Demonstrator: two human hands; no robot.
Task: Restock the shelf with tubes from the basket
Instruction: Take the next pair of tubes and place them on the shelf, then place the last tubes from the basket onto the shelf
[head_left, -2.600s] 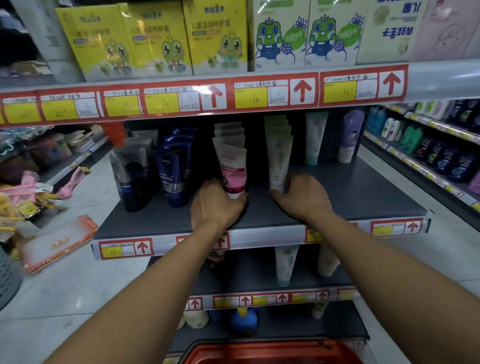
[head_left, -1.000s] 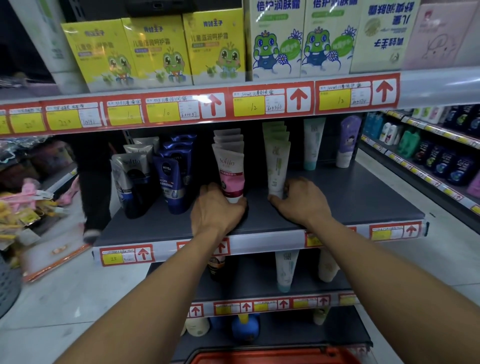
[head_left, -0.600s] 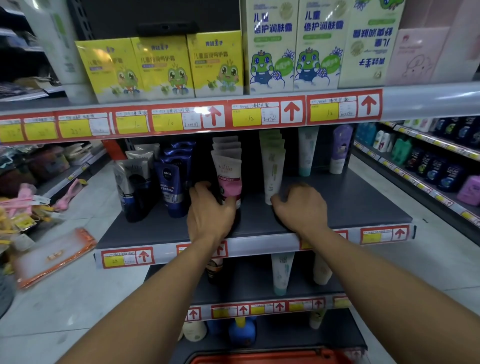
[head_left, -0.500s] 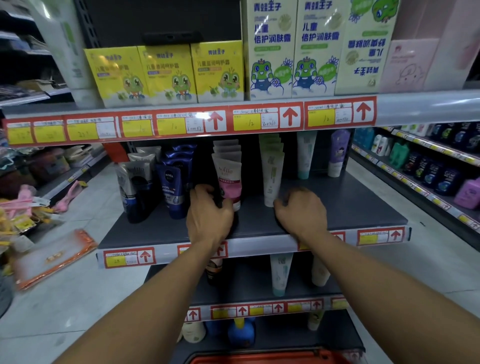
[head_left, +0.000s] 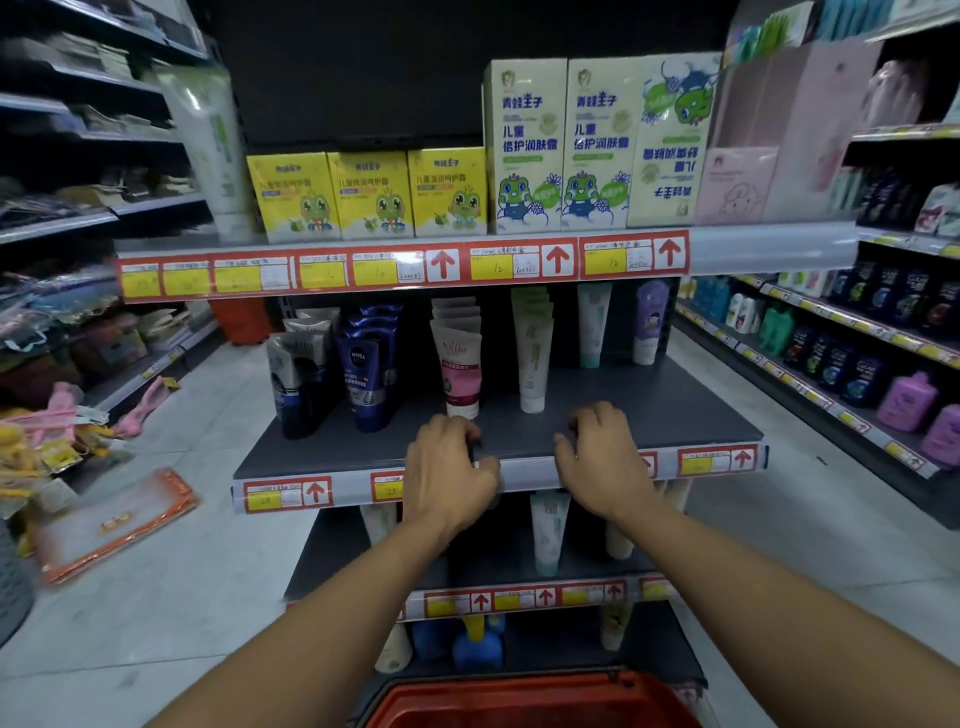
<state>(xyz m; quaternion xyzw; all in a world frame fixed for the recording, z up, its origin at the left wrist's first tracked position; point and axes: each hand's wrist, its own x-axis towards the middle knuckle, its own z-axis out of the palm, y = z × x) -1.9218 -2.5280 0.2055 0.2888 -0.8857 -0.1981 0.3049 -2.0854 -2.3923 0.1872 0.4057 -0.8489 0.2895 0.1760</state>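
Note:
The grey middle shelf (head_left: 675, 410) holds standing rows of tubes: dark grey ones (head_left: 291, 384), blue ones (head_left: 366, 379), pink-and-white ones (head_left: 460, 364) and pale green ones (head_left: 532, 358). My left hand (head_left: 449, 467) hovers over the shelf's front edge, just in front of the pink tube, fingers curled. A small dark patch shows at its fingertips; I cannot tell if it is an object or a shadow. My right hand (head_left: 602, 457) sits at the same edge in front of the pale green tube, fingers loosely bent, holding nothing visible. The red basket's rim (head_left: 535, 701) shows at the bottom.
Yellow and white boxes (head_left: 371, 192) fill the shelf above. A teal tube (head_left: 592, 322) and a purple tube (head_left: 649, 322) stand at the back right. More tubes (head_left: 548, 530) stand on the shelf below. An orange packet (head_left: 114, 525) lies on the floor at left; bottle racks (head_left: 857, 364) line the right aisle.
Both hands have drawn back from the bases of the pink and pale green tubes to the shelf's front edge. The view has pulled back and tilted up.

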